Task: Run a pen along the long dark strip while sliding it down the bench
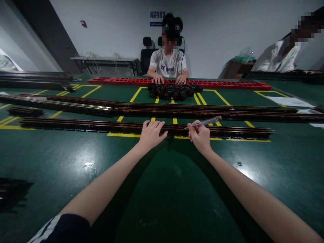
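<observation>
A long dark strip [76, 125] lies across the green table in front of me. My left hand [151, 134] rests on it, fingers laid flat and a little apart, holding nothing. Just to the right, my right hand [199, 135] is closed around a thin pen-like tool [206, 122] with a clear body. The tool slants up to the right, and its tip points left at the strip between my hands.
More long dark strips [177, 110] lie further back. Beyond them are a pile of small black parts [172, 91] and a long red rack [113, 81], where a seated person rests both hands. Another person sits at the far right. White papers [288, 100] lie right.
</observation>
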`<action>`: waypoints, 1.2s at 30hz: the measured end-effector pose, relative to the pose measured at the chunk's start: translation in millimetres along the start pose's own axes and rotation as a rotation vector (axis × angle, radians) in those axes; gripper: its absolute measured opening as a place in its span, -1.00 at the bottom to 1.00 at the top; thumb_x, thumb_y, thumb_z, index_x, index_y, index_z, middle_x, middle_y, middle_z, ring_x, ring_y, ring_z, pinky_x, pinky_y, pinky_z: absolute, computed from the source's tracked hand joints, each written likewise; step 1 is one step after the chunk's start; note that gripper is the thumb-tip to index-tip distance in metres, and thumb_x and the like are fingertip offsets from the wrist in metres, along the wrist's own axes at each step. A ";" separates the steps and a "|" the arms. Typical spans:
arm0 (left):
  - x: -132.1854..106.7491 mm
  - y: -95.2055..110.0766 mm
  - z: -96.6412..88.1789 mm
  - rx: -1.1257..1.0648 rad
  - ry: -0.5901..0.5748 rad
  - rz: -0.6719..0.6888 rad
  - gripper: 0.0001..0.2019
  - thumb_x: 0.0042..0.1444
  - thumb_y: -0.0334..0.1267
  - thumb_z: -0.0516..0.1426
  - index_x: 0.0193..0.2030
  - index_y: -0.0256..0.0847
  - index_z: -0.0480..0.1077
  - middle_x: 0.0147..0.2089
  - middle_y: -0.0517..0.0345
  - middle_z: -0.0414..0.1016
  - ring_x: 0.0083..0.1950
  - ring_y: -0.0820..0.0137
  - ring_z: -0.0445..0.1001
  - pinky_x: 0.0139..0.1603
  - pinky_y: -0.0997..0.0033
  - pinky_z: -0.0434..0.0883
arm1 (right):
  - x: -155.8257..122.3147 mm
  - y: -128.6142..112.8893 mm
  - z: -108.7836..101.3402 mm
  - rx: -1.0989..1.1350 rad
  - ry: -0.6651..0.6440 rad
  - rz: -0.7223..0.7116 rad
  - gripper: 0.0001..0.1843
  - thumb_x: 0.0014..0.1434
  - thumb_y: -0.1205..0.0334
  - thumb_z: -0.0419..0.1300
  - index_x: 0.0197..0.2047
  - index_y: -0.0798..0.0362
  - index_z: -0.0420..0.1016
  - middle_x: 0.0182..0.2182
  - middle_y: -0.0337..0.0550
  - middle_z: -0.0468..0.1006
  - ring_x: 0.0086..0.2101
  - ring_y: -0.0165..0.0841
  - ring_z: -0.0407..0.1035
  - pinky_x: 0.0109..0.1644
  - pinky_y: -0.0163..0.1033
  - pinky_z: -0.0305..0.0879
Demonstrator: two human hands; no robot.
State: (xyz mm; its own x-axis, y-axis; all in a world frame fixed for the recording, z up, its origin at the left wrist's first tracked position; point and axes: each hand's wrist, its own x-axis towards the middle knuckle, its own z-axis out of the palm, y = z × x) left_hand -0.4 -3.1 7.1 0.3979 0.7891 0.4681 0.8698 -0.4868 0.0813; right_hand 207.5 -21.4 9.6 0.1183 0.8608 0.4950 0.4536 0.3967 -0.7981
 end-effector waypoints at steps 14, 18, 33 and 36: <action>0.7 3.8 -0.1 0.064 0.015 -0.024 -0.62 0.25 -0.06 -0.01 0.06 -0.25 0.36 0.01 -0.08 0.50 0.03 0.14 0.42 0.14 0.02 0.22 | -0.4 -0.4 0.1 0.028 -0.031 -0.011 -0.55 0.16 -0.19 0.08 -0.50 0.01 0.22 -0.71 -0.28 0.34 -0.71 -0.46 0.23 -0.67 -0.37 0.10; 0.4 4.7 0.3 0.069 0.015 -0.026 -0.62 0.25 -0.08 -0.03 0.06 -0.26 0.36 0.01 -0.08 0.49 0.04 0.14 0.42 0.14 0.01 0.22 | -0.3 -1.4 -0.1 0.036 -0.036 -0.009 -0.56 0.16 -0.18 0.08 -0.50 0.01 0.22 -0.70 -0.27 0.35 -0.71 -0.46 0.23 -0.67 -0.36 0.11; -0.8 4.4 0.8 0.095 0.034 -0.013 -0.64 0.26 -0.22 -0.08 0.10 -0.26 0.35 0.05 -0.07 0.47 0.08 0.15 0.38 0.14 0.04 0.21 | -0.5 -1.3 -0.3 -0.022 -0.030 -0.026 -0.54 0.17 -0.19 0.06 -0.51 0.01 0.21 -0.71 -0.26 0.34 -0.71 -0.46 0.24 -0.66 -0.37 0.09; -0.9 4.1 0.8 0.093 0.033 -0.005 -0.65 0.25 -0.26 -0.09 0.09 -0.25 0.36 0.05 -0.06 0.47 0.07 0.16 0.38 0.13 0.04 0.21 | -0.5 -1.3 -0.5 -0.028 -0.033 -0.031 -0.55 0.17 -0.19 0.05 -0.50 0.01 0.21 -0.70 -0.25 0.35 -0.71 -0.46 0.23 -0.66 -0.37 0.09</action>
State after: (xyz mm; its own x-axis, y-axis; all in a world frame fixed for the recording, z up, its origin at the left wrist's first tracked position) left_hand 3.0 -5.5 6.3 0.3850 0.7779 0.4966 0.8957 -0.4446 0.0020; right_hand 207.3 -22.5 10.6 0.0748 0.8586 0.5071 0.4814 0.4143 -0.7724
